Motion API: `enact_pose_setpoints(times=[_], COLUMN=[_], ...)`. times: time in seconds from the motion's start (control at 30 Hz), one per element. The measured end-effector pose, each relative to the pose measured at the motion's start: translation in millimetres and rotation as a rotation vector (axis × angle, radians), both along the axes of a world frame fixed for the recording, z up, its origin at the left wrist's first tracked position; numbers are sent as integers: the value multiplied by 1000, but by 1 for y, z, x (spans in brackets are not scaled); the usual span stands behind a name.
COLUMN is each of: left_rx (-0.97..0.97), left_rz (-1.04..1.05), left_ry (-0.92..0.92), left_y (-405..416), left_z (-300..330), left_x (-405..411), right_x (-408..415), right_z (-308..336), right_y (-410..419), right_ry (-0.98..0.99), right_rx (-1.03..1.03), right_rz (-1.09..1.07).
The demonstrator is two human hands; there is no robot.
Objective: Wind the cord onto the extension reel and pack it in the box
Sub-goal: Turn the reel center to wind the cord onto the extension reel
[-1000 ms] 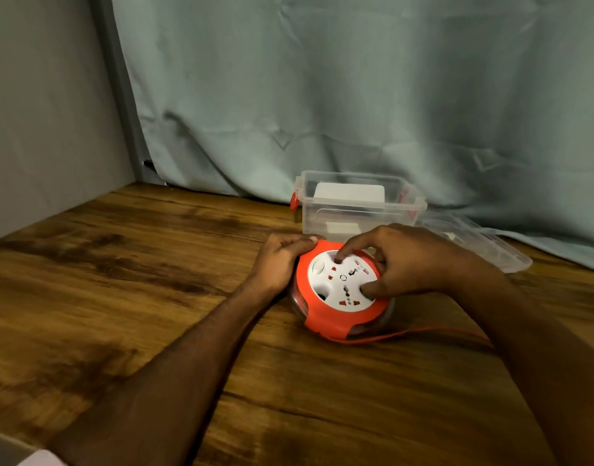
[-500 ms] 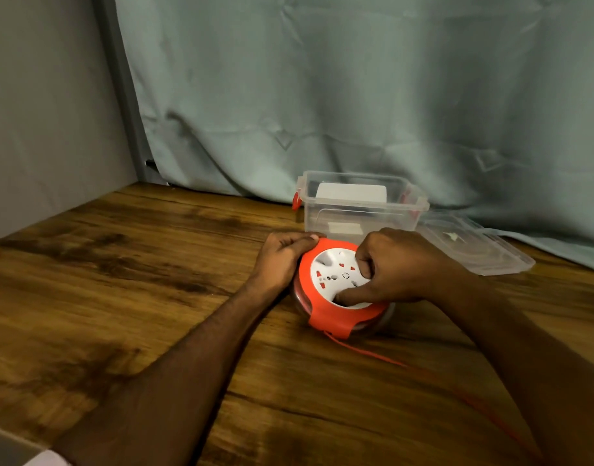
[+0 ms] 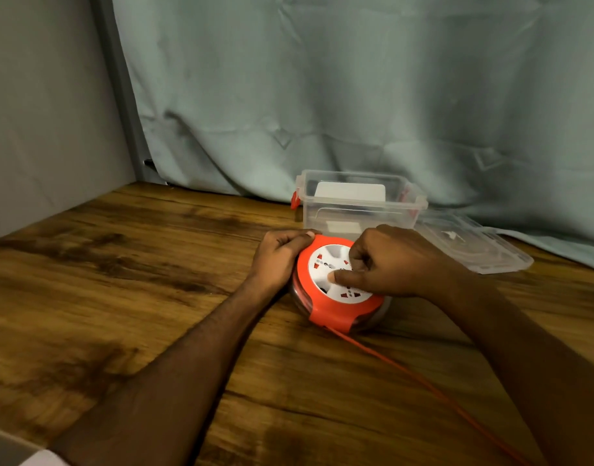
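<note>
- two hands work the extension reel (image 3: 336,290), which sits flat on the wooden table (image 3: 120,297) just in front of the box (image 3: 359,206).
- left hand (image 3: 278,260) cups the reel's orange rim on the far left side, fingers curled round it to steady the housing.
- right hand (image 3: 390,264) lies on the white socket face, fingers bent and a fingertip pressed into the disc to turn it.
- to wind well: brace the rim firmly, turn the disc evenly, and let the cord (image 3: 406,375) feed in straight (it trails slack toward the near right edge, so plenty seems left to take up).
- clear box stands open, its lid (image 3: 474,243) lying beside it to the right.
- grey-green curtain (image 3: 356,95) hangs behind; a plain wall (image 3: 46,112) is at left.
</note>
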State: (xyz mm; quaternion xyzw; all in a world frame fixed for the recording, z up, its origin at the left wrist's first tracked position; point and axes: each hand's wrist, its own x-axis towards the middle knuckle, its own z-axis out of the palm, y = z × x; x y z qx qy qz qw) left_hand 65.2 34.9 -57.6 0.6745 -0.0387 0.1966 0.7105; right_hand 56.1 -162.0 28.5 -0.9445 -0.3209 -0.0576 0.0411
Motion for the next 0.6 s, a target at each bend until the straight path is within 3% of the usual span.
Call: enact_pose_setpoints(times=[0.23,0.6], left_rx=[-16,-58], left_rz=[-21,-68], left_ry=[-3,43], left_y=[1,-1], left_z=[0,2], left_x=[1,-1], right_x=[8,10], right_z=[9,8], right_y=[-16,-20], right_ry=[116,-16], right_rx=[-6,-37], right_rz=[98,32])
